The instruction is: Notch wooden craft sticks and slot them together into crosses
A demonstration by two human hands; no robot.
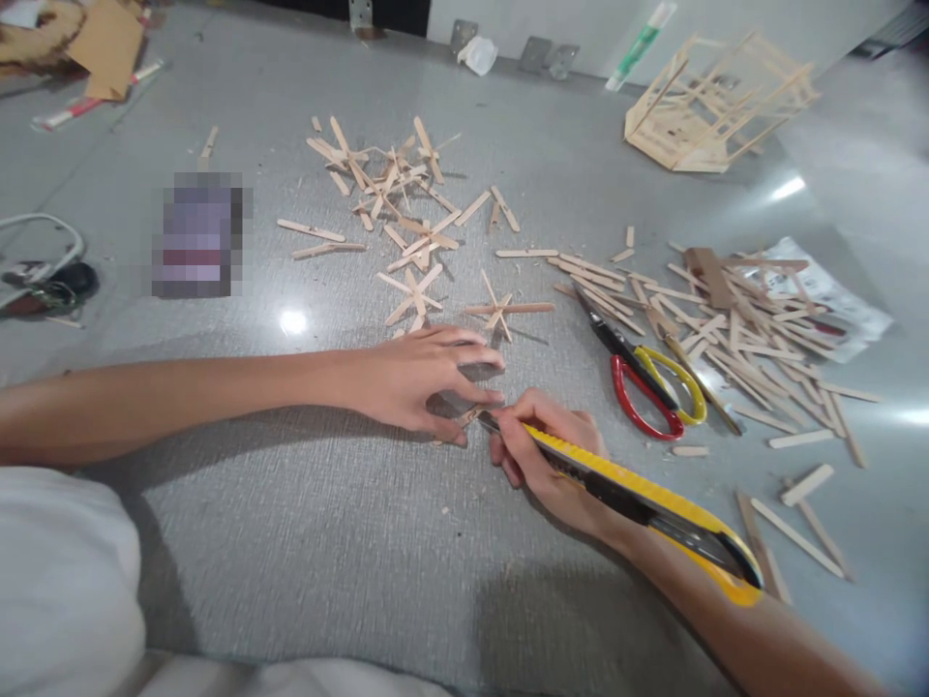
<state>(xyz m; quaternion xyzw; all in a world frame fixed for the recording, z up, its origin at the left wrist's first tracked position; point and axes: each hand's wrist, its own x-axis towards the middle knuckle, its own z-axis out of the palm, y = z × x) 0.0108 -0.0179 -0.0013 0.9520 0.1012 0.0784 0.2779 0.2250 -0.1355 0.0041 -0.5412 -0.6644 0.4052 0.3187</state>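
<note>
My right hand [555, 455] grips a yellow and black utility knife [639, 503], its handle running back along my forearm. The blade end points left at a small wooden stick [470, 418] on the tabletop. Thumb and index finger of my left hand [417, 382] hold this stick from either side, while the other fingers stretch out above it. Part of the stick is hidden by the fingers. Just beyond my left hand stand star-shaped pieces of crossed sticks [499, 310], with a further star [413, 293] to their left.
Red-and-yellow-handled scissors [657, 387] lie right of my hands, beside a heap of loose sticks [762, 339] and a plastic bag [860, 310]. A stick frame [718, 106] stands at the back right. A blurred purple object [197, 237] and a cable [50, 223] are left.
</note>
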